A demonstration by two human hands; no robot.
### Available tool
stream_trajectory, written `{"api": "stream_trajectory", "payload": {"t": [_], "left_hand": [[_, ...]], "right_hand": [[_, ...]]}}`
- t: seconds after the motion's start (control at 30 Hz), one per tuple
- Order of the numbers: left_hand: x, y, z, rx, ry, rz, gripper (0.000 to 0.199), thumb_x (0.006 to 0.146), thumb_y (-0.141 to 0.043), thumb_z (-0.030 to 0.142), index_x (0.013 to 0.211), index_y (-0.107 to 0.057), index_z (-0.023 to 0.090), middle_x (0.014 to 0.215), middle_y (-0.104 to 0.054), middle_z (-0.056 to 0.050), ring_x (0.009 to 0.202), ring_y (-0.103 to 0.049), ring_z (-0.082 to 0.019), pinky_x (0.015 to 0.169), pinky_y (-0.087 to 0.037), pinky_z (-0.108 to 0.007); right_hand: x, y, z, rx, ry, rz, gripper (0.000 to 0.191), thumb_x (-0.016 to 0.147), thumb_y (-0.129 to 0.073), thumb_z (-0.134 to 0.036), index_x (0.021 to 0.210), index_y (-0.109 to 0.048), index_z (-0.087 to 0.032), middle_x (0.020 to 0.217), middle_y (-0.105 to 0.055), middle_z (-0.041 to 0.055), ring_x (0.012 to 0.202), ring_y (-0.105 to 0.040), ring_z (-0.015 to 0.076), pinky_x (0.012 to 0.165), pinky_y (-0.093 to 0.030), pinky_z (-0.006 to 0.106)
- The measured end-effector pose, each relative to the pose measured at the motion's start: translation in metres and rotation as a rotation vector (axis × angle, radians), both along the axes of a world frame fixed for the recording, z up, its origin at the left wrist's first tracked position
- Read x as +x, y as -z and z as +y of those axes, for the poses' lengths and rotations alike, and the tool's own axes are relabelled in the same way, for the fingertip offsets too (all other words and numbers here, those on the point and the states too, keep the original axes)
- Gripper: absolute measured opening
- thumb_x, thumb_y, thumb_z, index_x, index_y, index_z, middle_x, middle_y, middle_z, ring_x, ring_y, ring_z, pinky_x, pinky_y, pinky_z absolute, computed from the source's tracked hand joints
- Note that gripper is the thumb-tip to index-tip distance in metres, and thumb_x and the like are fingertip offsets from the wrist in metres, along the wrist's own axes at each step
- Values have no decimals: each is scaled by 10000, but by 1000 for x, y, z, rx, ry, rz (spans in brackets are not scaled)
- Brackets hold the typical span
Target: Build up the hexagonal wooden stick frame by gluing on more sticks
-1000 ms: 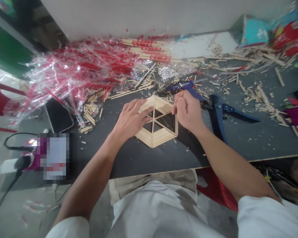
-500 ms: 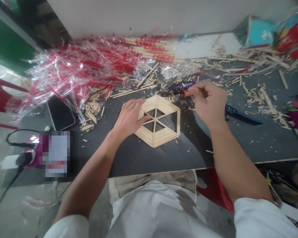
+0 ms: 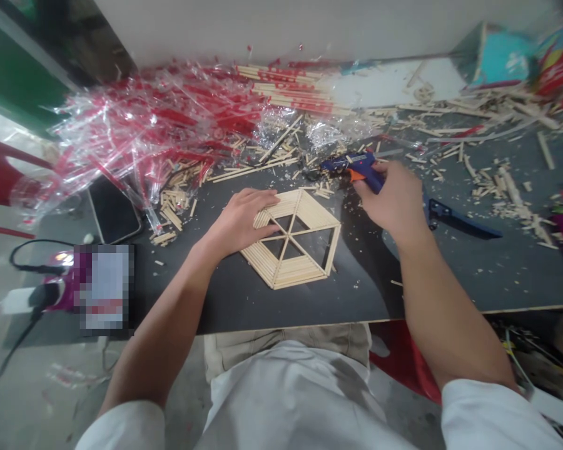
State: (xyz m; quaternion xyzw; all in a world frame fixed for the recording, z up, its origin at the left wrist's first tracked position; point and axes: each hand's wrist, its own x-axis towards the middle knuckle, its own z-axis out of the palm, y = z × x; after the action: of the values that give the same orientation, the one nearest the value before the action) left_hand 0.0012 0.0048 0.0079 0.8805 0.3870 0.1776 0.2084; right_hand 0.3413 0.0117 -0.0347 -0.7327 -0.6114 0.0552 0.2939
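1. Dark grey tabletop, strewn with wood scraps, extending to both sides of the right hand's grip; pale wall beyond.
2. Right hand: closed around the handle of a blue glue gun, thumb close to its orange trigger. Small pale marking along the barrel, too small to read.
3. Hexagonal stick frame: flat on the tabletop, left of the right hand's grip and nearer the person; six spokes, rows of pale sticks filling parts of several sections, dark gaps around the centre.
4. Left hand: palm down on the frame's left side, unclenched, thumb apart from the fingers.
5. Blue-handled tool: just right of the right hand, partly covered by it.
6. Red-and-clear wrappers: heaped beyond the left hand; print blurred.
7. Stick bundles: beyond the glue gun, in red-printed sleeves with pale marks, illegible.
8. Turquoise container: far right of the grip, with a white motif, no word distinguishable.
9. Dark phone: left of the left hand.
10. Pixelated device: nearer the person than the phone, its content obscured; purple power strip beside it.
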Motion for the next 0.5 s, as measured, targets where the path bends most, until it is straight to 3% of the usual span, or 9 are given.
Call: {"api": "stream_trajectory", "payload": {"t": [0.1,0.2,0.33,0.5], "left_hand": [[0,-1,-1,36,2,-15,478,929,-808,382,1342,-702,164,1468,-684,-157,1365,-628,-330,1166,-484,-547],[0,-3,-2,90,21,-62,343,911,-830,414,1165,-786,187,1367,-747,-135,1280,-689,-297,1119,-528,-484],[-2,-5,-3,155,36,-73,243,976,-750,444,919,-826,220,1250,-798,-94,1189,-743,-256,1063,-559,-423],[-2,-8,-5,198,61,0,296,1023,-677,442,896,-816,214,1259,-796,-92,1182,-753,-258,1029,-575,-408]], "right_hand": [[4,-3,1,-1,-3,26,330,863,-699,-285,1176,-658,-191,1180,-720,193,1145,-684,383,1073,-503,613],[3,-7,0,10,-13,21,370,871,-617,-254,1227,-666,-164,1218,-721,210,1185,-678,399,1091,-496,631],[2,-9,1,33,33,20,359,921,-577,-322,1231,-655,-158,1236,-683,238,1249,-646,443,1087,-496,653],[13,4,3,152,24,85,318,971,-583,-388,1253,-597,-242,1119,-723,152,1091,-724,378,962,-577,576]]}}
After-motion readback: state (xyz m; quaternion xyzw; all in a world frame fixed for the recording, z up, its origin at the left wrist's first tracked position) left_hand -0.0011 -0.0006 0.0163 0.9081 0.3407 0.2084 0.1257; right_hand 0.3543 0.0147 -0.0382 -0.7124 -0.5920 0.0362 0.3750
